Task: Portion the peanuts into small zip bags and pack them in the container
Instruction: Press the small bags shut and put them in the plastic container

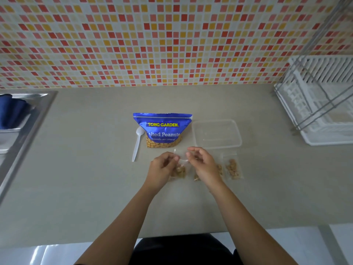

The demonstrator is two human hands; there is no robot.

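A blue bag of salted peanuts (162,129) stands at the middle of the counter. A white plastic spoon (138,142) lies to its left. Right of the bag sits a clear plastic container (216,133) with nothing visible inside. In front of the bag, my left hand (162,167) and my right hand (200,162) pinch the top of a small clear zip bag (181,165) holding peanuts. A second filled zip bag (197,176) lies partly under my right hand. A third filled zip bag (232,167) lies to its right.
A steel sink (21,119) with a blue cloth (11,109) is at the left edge. A white dish rack (321,104) stands at the right. A mosaic tiled wall (172,41) backs the grey counter (86,188).
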